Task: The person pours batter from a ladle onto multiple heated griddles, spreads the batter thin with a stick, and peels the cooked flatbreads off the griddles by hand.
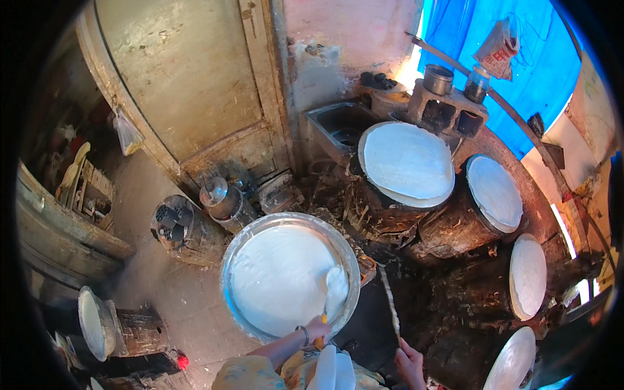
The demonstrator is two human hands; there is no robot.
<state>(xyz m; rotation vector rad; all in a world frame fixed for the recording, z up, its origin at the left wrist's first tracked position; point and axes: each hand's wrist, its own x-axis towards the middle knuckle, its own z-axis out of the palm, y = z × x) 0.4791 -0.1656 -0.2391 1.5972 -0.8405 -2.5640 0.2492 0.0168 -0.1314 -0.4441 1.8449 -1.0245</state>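
Note:
A wide metal basin full of white, batter-like liquid stands right in front of me. My left hand, with a bracelet at the wrist, is closed round the yellowish handle of a ladle at the basin's near rim. The white-coated head of the ladle rests in the liquid near the right side. To the right of the basin, my right hand grips the lower end of a thin stick. Pale stuff coats the stick, which slants up and away from me.
Sooty drum stoves curve round the right, topped with white round sheets and pale discs. Behind the basin stand a lidded pot and a holed metal drum. A smaller basin sits at left.

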